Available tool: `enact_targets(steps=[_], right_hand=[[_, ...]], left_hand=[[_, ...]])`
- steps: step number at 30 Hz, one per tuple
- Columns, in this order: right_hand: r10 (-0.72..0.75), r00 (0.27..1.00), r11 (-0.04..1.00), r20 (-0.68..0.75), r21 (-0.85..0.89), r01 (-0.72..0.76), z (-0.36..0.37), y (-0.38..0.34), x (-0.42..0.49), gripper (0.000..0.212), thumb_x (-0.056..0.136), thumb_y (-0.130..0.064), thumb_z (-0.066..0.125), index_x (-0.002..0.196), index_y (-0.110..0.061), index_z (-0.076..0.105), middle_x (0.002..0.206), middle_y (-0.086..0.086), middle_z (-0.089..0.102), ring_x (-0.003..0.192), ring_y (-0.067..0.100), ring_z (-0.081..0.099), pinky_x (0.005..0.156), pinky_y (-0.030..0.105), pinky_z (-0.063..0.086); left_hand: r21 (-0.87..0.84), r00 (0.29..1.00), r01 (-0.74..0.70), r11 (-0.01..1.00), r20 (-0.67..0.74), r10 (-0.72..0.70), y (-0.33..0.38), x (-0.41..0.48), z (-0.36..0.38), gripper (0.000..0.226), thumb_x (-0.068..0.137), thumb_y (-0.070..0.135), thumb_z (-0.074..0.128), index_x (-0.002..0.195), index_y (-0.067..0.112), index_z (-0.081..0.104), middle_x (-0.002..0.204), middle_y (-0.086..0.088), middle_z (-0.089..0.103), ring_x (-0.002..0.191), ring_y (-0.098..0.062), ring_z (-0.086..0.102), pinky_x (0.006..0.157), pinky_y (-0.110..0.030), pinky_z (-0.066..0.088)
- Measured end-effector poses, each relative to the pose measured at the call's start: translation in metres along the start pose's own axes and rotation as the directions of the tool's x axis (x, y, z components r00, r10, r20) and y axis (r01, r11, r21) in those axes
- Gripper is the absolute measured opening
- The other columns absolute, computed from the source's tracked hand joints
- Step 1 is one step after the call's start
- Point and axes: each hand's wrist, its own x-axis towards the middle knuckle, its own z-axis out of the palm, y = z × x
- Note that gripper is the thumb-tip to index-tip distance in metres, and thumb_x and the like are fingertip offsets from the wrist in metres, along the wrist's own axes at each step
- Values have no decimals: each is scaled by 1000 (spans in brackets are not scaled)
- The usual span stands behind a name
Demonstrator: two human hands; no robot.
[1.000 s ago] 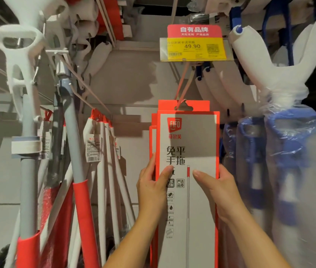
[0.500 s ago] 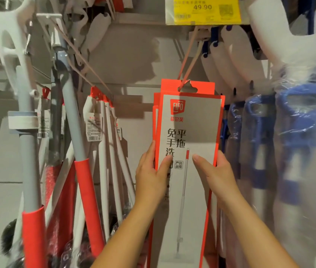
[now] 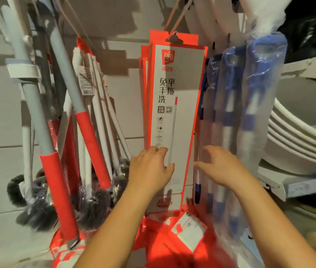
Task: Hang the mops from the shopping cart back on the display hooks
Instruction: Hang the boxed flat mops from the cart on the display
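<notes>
Grey panel wall of a shop display is filling the background. Boxed mop [image 3: 180, 89] is hanging dead centre on an orange wire hook [image 3: 176, 16] through the notch in its top tab: tall flat carton, grey-white face, orange border, orange logo patch up top, dark Chinese lettering, a thin pole printed down the middle. More orange-edged cartons are sitting right behind it on the same hook. My left hand [image 3: 149, 171] is resting on the carton's lower front, fingers loosely bent against the face, thumb lying across the printed pole, not clamping anything. My right hand [image 3: 224, 167] is hovering slack and spread at the carton's right edge, thumb tip just beside it; motion blur is hiding whether it is touching. Grey poles with red grips [image 3: 56, 180] are leaning at left, blue mops in clear sleeves [image 3: 250, 113] are hanging at right, white basins [image 3: 298, 136] are stacking up beyond those. Hook's upper end is running out of frame. Carton's bottom text is blurring out; red packaging [image 3: 163, 246] below it is too smeared to identify.
</notes>
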Motion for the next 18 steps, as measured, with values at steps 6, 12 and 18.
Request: enact_targets(steps=[6, 12, 18], right_hand=[[127, 988, 992, 89, -28, -125, -2, 11, -77, 51, 88, -45, 58, 131, -18, 51, 133, 7, 56, 120, 27, 53, 96, 38, 46], [205, 978, 977, 42, -64, -203, -14, 27, -149, 50, 86, -51, 56, 128, -24, 54, 129, 4, 59, 115, 26, 56, 91, 39, 48], [280, 960, 955, 1, -101, -278, -45, 45, -220, 52, 87, -52, 56, 130, -23, 51, 129, 3, 58, 115, 27, 54, 91, 40, 47]], left_hand=[[-38, 989, -57, 998, 132, 62, 18, -52, 11, 48, 92, 45, 48, 137, 27, 47, 132, 0, 54, 123, -26, 48, 94, -38, 42], [-110, 977, -124, 986, 161, 140, 50, -101, 15, 43, 90, 45, 51, 128, 25, 55, 126, -2, 58, 120, -27, 51, 92, -36, 43], [-166, 962, -198, 966, 155, 223, 89, -150, 8, 43, 90, 46, 51, 126, 23, 57, 125, -2, 59, 118, -28, 52, 90, -37, 43]])
